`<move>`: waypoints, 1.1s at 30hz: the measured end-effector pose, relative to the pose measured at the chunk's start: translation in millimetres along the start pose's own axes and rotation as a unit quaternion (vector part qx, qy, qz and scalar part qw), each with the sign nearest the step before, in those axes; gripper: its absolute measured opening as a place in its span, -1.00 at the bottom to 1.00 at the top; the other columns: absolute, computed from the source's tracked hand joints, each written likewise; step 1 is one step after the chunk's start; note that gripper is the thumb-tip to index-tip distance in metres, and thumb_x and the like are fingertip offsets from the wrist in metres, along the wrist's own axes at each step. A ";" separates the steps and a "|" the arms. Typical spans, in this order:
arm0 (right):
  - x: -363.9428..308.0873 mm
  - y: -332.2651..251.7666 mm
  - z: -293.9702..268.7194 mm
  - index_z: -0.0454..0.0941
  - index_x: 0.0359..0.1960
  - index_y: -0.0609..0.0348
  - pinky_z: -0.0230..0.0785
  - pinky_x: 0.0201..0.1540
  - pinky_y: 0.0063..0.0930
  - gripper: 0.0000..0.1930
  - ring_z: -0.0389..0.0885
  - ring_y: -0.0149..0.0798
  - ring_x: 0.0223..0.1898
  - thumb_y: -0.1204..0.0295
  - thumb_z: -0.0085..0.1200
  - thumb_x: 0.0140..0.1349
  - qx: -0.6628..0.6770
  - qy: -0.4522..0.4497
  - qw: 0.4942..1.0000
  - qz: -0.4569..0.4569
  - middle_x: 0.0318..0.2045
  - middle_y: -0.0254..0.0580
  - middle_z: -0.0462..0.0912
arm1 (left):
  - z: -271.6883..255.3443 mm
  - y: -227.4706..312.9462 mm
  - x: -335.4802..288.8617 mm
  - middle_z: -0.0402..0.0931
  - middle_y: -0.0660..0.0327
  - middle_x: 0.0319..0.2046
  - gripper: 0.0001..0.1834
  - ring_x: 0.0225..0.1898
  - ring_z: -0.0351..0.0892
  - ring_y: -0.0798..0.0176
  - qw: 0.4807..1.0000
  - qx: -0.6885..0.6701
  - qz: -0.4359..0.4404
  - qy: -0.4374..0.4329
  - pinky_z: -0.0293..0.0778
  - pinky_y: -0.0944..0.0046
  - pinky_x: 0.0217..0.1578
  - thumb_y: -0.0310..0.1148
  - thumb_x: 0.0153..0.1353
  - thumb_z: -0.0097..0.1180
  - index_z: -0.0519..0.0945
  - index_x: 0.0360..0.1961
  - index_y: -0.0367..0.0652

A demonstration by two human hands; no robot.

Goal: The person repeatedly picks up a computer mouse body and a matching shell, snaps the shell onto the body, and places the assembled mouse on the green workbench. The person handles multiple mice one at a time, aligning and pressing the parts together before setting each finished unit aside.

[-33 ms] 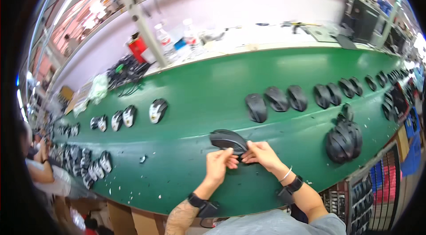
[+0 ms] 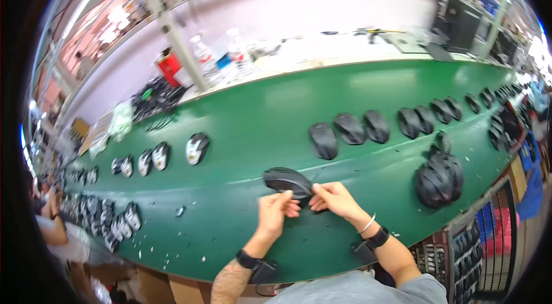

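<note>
A black computer mouse [image 2: 287, 181] is held just above the green bench, tilted, with its long side toward the far edge. My left hand [image 2: 276, 210] pinches its near side between thumb and curled fingers. At its right end, my right hand [image 2: 334, 199] grips it between thumb and fingertips. The underside of the mouse is hidden. Beyond it, a row of black mice begins with a dark mouse [image 2: 324, 141] and runs to the right. To the left stands a mouse with a pale, uncovered front [image 2: 197, 149].
A pile of black mouse shells [image 2: 439, 180] lies on the right of the green bench [image 2: 241, 114]. Several part-built mice [image 2: 123, 224] sit at the left, near a co-worker's arm [image 2: 53, 229]. Bottles [image 2: 237, 49] and a red box [image 2: 169, 68] stand on the back shelf.
The whole view has shifted slightly, so the bench things appear a little further left. Both hands keep their hold on the mouse, and its tilt has changed slightly.
</note>
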State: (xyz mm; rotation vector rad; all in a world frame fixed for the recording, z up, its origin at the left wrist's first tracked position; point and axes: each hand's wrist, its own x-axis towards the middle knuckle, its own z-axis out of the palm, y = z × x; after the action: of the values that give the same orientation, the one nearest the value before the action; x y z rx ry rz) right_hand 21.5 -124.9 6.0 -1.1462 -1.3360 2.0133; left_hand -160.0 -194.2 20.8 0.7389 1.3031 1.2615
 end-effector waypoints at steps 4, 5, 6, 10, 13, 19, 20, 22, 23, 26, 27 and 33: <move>-29.0 -30.7 -34.2 0.56 -0.26 0.33 0.40 -0.19 -0.27 -0.76 0.57 -0.08 -0.32 0.41 0.19 0.11 -0.326 0.326 0.838 -0.291 -0.40 -0.03 0.61 | -38.3 12.2 49.1 0.31 0.36 -0.75 -0.60 -0.76 0.20 0.51 0.994 0.102 0.020 -0.043 0.05 0.50 -0.72 -0.16 0.26 0.09 0.50 -0.57 -0.28; -37.4 -35.1 -48.2 0.55 -0.23 0.31 0.35 -0.11 -0.24 -0.75 0.51 -0.01 -0.24 0.45 0.20 0.05 -0.375 0.395 0.785 -0.295 -0.35 -0.01 0.58 | -52.4 13.8 64.9 0.25 0.39 -0.76 -0.60 -0.76 0.13 0.53 0.992 0.106 -0.003 -0.067 -0.02 0.49 -0.72 -0.16 0.28 0.07 0.47 -0.58 -0.26; -48.1 -38.7 -65.2 0.54 -0.21 0.29 0.31 -0.03 -0.21 -0.71 0.44 0.05 -0.16 0.49 0.22 0.00 -0.419 0.458 0.726 -0.295 -0.29 0.01 0.55 | -62.1 16.6 78.9 0.19 0.43 -0.77 -0.59 -0.76 0.06 0.55 0.989 0.112 -0.025 -0.090 -0.09 0.48 -0.72 -0.16 0.30 0.04 0.44 -0.59 -0.24; -95.4 -45.6 -127.9 0.49 -0.12 0.31 0.28 0.05 -0.21 -0.60 0.38 0.03 -0.04 0.60 0.20 -0.08 -0.477 0.577 0.634 -0.191 -0.13 0.01 0.46 | -76.5 25.7 110.1 0.18 0.35 -0.79 -0.62 -0.74 0.13 0.48 0.959 0.281 0.032 -0.038 0.04 0.37 -0.69 -0.19 0.28 0.05 0.45 -0.57 -0.28; -124.7 -38.2 -152.1 0.50 -0.07 0.31 0.29 0.12 -0.24 -0.55 0.35 0.03 0.07 0.56 0.22 -0.11 -0.518 0.589 0.613 -0.091 -0.04 -0.02 0.47 | -72.3 25.8 112.0 0.19 0.22 -0.79 -0.73 -0.70 0.22 0.33 0.868 0.459 0.173 0.086 0.18 0.16 -0.61 -0.31 0.15 0.15 0.48 -0.52 -0.33; -152.6 -31.0 -170.5 0.53 -0.04 0.34 0.27 0.17 -0.27 -0.44 0.37 -0.01 0.11 0.43 0.34 -0.17 -0.507 0.518 0.687 -0.044 0.04 -0.02 0.48 | -56.1 25.3 92.6 0.21 0.20 -0.78 -0.80 -0.70 0.20 0.26 0.856 0.457 0.194 0.143 0.17 0.18 -0.59 -0.37 0.11 0.16 0.49 -0.50 -0.29; -153.9 -29.1 -171.3 0.52 -0.03 0.34 0.27 0.17 -0.28 -0.41 0.37 -0.02 0.11 0.44 0.36 -0.20 -0.516 0.514 0.684 -0.051 0.04 -0.02 0.47 | -55.0 25.1 88.5 0.21 0.21 -0.78 -0.81 -0.69 0.20 0.26 0.856 0.453 0.206 0.141 0.17 0.18 -0.59 -0.38 0.11 0.16 0.49 -0.50 -0.29; -160.0 -34.0 -169.3 0.51 -0.01 0.34 0.27 0.18 -0.28 -0.35 0.37 -0.02 0.11 0.47 0.40 -0.28 -0.534 0.491 0.686 -0.050 0.04 -0.03 0.47 | -49.9 27.2 81.1 0.20 0.21 -0.76 -0.82 -0.68 0.20 0.26 0.855 0.443 0.232 0.134 0.18 0.18 -0.59 -0.39 0.10 0.16 0.48 -0.51 -0.28; -166.8 -39.6 -166.2 0.51 0.00 0.34 0.26 0.18 -0.29 -0.32 0.37 -0.02 0.11 0.48 0.42 -0.32 -0.544 0.471 0.693 -0.042 0.04 -0.04 0.48 | -47.4 28.5 77.4 0.20 0.21 -0.74 -0.83 -0.67 0.20 0.27 0.863 0.432 0.230 0.128 0.18 0.19 -0.59 -0.41 0.09 0.16 0.47 -0.51 -0.28; -167.1 -43.1 -165.3 0.48 0.03 0.35 0.28 0.17 -0.32 -0.22 0.39 -0.04 0.10 0.61 0.42 -0.44 -0.530 0.440 0.725 -0.016 0.02 -0.06 0.48 | -43.5 27.7 65.5 0.21 0.21 -0.73 -0.84 -0.67 0.19 0.27 0.870 0.410 0.247 0.116 0.17 0.21 -0.59 -0.42 0.08 0.16 0.47 -0.51 -0.28; -165.3 -43.6 -167.3 0.48 0.03 0.35 0.29 0.17 -0.33 -0.23 0.39 -0.04 0.09 0.63 0.41 -0.43 -0.529 0.437 0.727 -0.017 0.01 -0.06 0.48 | -41.3 28.6 60.6 0.23 0.22 -0.72 -0.84 -0.66 0.21 0.29 0.874 0.405 0.246 0.109 0.18 0.24 -0.59 -0.43 0.09 0.15 0.48 -0.51 -0.29; -169.3 -60.3 -150.5 0.46 0.00 0.37 0.32 0.11 -0.31 -0.30 0.46 0.00 -0.03 0.70 0.33 -0.37 -0.576 0.488 0.652 -0.073 -0.09 -0.03 0.49 | -15.5 22.7 41.7 0.35 0.27 -0.66 -0.85 -0.62 0.28 0.42 0.914 0.316 0.254 0.019 0.24 0.36 -0.56 -0.42 0.11 0.16 0.51 -0.46 -0.29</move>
State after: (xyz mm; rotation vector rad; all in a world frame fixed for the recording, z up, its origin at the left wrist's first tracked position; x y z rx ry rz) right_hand 235.7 -147.5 98.8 -2.0314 -1.8328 -0.0630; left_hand -188.0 -153.4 27.4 1.6010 1.6349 1.2488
